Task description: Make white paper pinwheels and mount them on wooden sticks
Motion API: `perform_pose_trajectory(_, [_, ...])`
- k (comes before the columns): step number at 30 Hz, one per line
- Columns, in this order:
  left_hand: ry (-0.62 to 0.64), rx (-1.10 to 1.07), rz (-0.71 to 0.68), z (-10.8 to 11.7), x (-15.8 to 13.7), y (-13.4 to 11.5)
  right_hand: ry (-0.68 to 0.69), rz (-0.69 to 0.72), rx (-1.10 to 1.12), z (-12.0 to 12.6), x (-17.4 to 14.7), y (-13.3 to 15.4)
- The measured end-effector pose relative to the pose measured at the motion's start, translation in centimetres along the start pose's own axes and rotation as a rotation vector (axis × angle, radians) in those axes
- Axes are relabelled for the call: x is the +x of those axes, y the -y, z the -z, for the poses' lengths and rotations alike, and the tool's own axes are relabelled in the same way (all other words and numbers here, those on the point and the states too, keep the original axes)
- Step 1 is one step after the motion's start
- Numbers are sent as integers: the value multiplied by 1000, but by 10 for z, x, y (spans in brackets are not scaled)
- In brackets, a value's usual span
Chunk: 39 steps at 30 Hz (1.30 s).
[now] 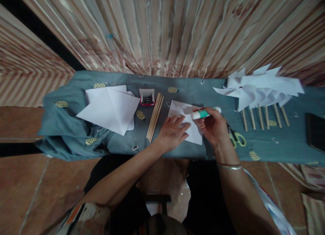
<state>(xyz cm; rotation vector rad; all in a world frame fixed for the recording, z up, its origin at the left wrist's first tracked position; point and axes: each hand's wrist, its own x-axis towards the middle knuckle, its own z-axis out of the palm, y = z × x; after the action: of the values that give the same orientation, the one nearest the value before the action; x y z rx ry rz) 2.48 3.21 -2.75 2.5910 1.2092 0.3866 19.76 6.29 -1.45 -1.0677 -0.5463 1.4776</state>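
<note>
A white square of paper (pixel 194 135) lies in front of me on the cloth-covered table. My left hand (pixel 174 132) rests on its left part with the fingers spread. Above the paper's right side, my right hand (pixel 213 125) grips a white and green glue stick (pixel 206 113), which points to the left. The glue stick's left end is over the paper; whether it touches cannot be made out. Scissors with yellow-green handles (pixel 238 139) lie just right of my right hand, partly behind it.
Left of the paper are several wooden sticks (pixel 155 116), an open small box of dark metal pins (pixel 147 99) and a stack of white paper sheets (pixel 109 108). Paper pinwheels on sticks (pixel 261 88) lie at the right. A dark object (pixel 315 131) sits at the far right edge.
</note>
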Motion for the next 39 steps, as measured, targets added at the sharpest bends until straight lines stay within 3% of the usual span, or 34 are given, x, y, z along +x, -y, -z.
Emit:
perform_pose_trajectory(10, [-4, 29, 13, -1, 0, -1, 168, -116, 100, 4, -8, 8])
perform_pose_trajectory(22, [14, 29, 13, -2, 3, 0, 227, -121, 30, 6, -10, 5])
perform_pose_trajectory(33, [-10, 17, 19, -2, 3, 1, 140, -21, -76, -1, -13, 8])
perform_pose_trajectory(39, [-20, 38, 46, -3, 1, 2, -14, 176, -305, 6, -5, 5])
